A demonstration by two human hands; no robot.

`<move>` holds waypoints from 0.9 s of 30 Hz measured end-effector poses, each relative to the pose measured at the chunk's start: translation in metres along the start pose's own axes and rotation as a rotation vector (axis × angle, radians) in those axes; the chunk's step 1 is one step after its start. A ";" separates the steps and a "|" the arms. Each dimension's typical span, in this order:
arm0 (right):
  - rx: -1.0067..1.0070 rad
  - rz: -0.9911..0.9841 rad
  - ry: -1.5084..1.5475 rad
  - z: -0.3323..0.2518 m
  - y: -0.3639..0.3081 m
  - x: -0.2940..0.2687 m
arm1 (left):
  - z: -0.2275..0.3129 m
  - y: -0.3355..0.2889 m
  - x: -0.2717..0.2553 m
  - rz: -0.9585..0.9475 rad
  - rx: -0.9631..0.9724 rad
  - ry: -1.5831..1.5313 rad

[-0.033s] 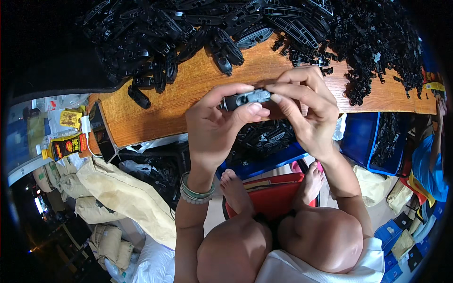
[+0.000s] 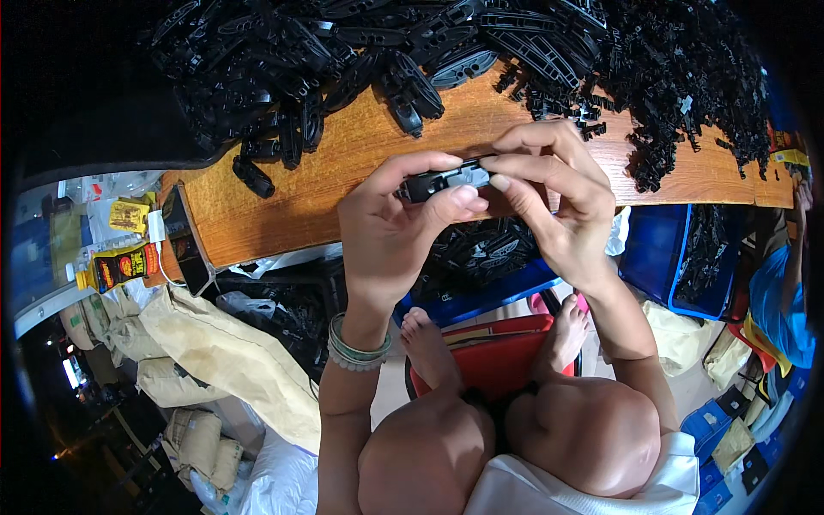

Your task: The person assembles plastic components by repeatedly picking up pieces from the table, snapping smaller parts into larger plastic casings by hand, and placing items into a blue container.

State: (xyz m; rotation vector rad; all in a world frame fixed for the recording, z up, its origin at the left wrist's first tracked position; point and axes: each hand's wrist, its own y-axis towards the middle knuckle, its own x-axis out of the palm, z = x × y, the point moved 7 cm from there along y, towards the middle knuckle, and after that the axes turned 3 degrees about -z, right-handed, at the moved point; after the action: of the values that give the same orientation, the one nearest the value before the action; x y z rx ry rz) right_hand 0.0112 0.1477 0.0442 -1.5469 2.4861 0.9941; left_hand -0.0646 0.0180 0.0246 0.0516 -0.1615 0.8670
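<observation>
Two grips pinch closed: your left hand [image 2: 384,221] on the black part's [image 2: 448,179] long sides, right hand [image 2: 573,199] at its end, before the bench [image 2: 283,206]. Likely light, stiff, slickish; hold its sides.

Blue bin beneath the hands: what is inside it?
Black plastic parts show inside the blue bin; the left hand, right hand and wooden table hide portions; its bottom is covered.
</observation>
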 end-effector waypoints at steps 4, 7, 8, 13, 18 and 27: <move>0.396 -0.129 0.285 0.016 -0.011 0.015 | -0.002 -0.003 -0.004 -0.018 -0.018 0.079; 0.282 -0.106 0.208 0.014 -0.016 0.011 | 0.001 -0.004 0.002 -0.063 -0.014 0.110; 0.243 -0.077 0.207 0.012 -0.016 0.007 | 0.001 -0.004 0.006 -0.097 -0.023 0.113; 0.354 -0.370 0.276 0.011 -0.028 0.002 | -0.003 0.007 -0.008 -0.192 0.037 0.326; 0.321 -0.392 0.079 0.016 -0.016 0.004 | 0.008 0.043 -0.034 0.213 0.221 0.795; -0.231 -0.183 -0.857 0.037 0.057 0.010 | 0.007 0.070 -0.030 0.308 0.190 1.289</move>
State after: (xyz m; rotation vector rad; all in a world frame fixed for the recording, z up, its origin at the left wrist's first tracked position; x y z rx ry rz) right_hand -0.0510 0.1768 0.0389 -1.0227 1.6562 1.5278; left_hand -0.1382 0.0396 0.0254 -0.3633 1.1440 1.0713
